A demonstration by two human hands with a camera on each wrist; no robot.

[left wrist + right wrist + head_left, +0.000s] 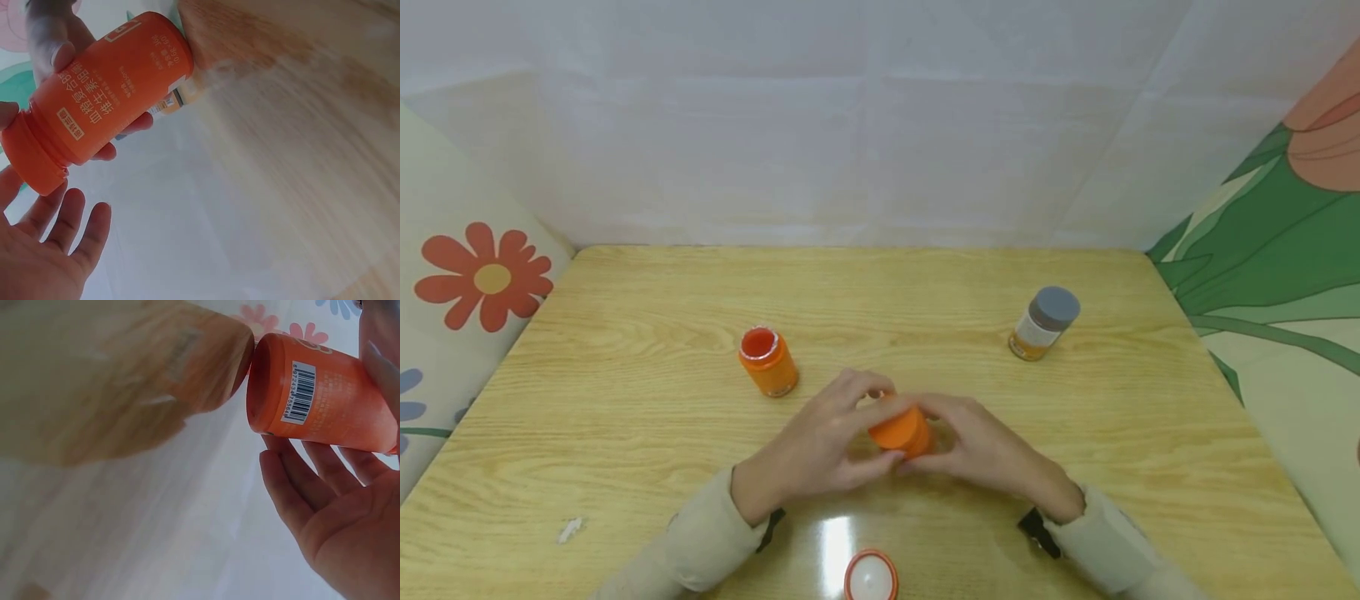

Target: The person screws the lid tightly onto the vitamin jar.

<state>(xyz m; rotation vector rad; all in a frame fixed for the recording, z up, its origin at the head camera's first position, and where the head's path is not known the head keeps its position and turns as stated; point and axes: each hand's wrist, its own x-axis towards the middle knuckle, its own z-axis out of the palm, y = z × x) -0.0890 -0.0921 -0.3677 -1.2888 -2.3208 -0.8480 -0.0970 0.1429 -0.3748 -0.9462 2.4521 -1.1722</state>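
Both of my hands hold one orange supplement bottle near the table's front middle. My left hand has its thumb and index finger around the orange cap, with other fingers spread, as the left wrist view shows. Around the bottle's body curve the fingers and thumb of my right hand. In the left wrist view the bottle is tilted, its printed label facing the camera and its cap on. The right wrist view shows its base and a barcode.
An uncapped orange bottle stands upright left of the hands. Farther right is a bottle with a grey cap. An orange-rimmed cap lies with its white inside up by the front edge of the wooden table. White cloth hangs behind.
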